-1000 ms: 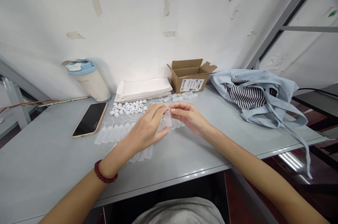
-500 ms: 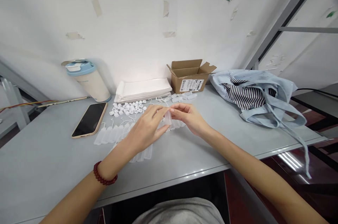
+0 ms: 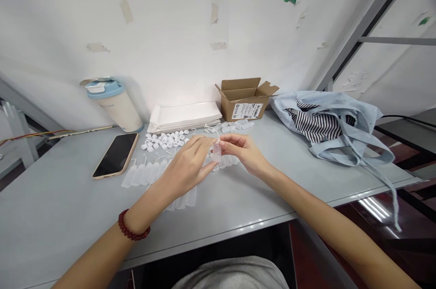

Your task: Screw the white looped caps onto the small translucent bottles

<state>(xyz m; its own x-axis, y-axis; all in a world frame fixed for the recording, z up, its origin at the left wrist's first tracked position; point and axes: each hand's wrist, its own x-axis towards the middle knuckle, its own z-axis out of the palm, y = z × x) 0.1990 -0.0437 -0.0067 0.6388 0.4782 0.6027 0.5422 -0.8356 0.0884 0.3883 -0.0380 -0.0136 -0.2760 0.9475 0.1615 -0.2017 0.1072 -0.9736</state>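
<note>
A small translucent plastic squeeze bottle (image 3: pixel 216 154) stands roughly upright between my hands, a thin bent white spout rising from its top. My left hand (image 3: pixel 190 159) is closed on the bottle's body from the left, thumb low on it. From the right, the thumb and fingers of my right hand (image 3: pixel 245 151) pinch it near the neck. More such bottles (image 3: pixel 145 173) lie in a row left of my hands, many with curved spouts, partly hidden by my left hand. Others (image 3: pixel 185 200) lie below my left wrist. Behind my hands is a heap of white caps (image 3: pixel 166 140).
A phone (image 3: pixel 116 155) and a tumbler (image 3: pixel 116 105) stand at the left of the grey table (image 3: pixel 238 209). White envelopes (image 3: pixel 185 114), an open cardboard box (image 3: pixel 247 100) and loose clear pieces (image 3: pixel 238 124) are at the back. A blue cloth bag (image 3: pixel 334 121) lies at right.
Both hands keep nearly the same place around the bottle. The bent spout now shows more clearly above the fingers, and the bottle's body is more visible between them.
</note>
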